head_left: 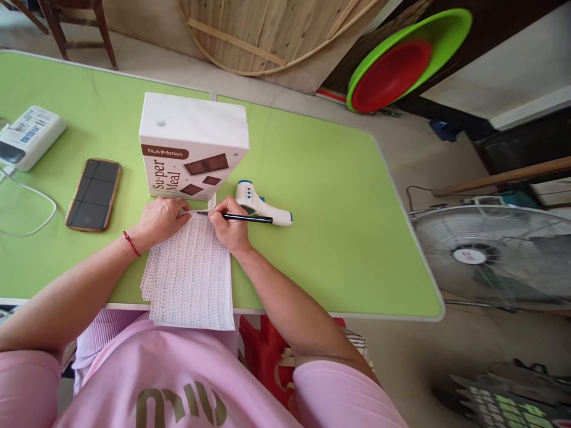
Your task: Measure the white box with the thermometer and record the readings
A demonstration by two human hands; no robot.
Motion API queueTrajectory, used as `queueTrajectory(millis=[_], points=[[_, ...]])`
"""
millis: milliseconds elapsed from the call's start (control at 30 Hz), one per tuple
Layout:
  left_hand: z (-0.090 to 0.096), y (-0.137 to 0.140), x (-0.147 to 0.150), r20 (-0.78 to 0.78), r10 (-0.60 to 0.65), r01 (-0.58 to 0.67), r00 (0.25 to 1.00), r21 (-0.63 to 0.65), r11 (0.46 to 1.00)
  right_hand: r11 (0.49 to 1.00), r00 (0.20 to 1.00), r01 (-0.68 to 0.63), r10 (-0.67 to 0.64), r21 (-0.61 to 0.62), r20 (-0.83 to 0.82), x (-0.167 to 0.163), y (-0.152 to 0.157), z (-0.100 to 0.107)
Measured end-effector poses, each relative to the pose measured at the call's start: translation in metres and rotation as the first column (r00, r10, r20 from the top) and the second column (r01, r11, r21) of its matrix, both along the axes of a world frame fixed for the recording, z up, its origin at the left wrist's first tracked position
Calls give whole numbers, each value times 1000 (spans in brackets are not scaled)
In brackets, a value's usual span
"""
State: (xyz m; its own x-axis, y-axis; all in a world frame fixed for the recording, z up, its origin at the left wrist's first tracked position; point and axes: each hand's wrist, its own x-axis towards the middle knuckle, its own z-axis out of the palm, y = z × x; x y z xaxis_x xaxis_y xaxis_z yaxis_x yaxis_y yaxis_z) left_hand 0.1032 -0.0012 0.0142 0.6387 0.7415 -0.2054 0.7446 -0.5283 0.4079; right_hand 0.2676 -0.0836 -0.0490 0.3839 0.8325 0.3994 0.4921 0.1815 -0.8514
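A stack of white sheets (191, 279) covered in dense rows of small writing lies at the table's front edge, partly overhanging it. My right hand (228, 229) is closed around a black pen (250, 219), its tip pointing left at the top of the sheets. At the upper left corner of the paper, my left hand (163, 223) has its thumb and fingers closed on the edge; some fingertips are hidden. Just beyond both hands stands a white box (191, 169) marked "Super Meal". A white-and-blue infrared thermometer (267, 208) lies right beside my right hand.
The green table (330, 249) holds a smartphone (94, 193) left of my left hand, plus a white device (33, 134) with a cable (49, 199). A floor fan (473, 255) stands past the right edge. Green and red basins (392, 74) lean beyond the table.
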Motion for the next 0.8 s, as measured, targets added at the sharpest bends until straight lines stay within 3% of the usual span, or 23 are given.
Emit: queueTrajectory(millis=[267,800], points=[[-4,1,-2,52,-1,1,999,5,1000,1000,999,-22,23,-8,29,1,0,0],[-2,1,-1,12,-11,11,1000,19,1000,1000,1000,18,-18,5,-7,2,-1,-3]])
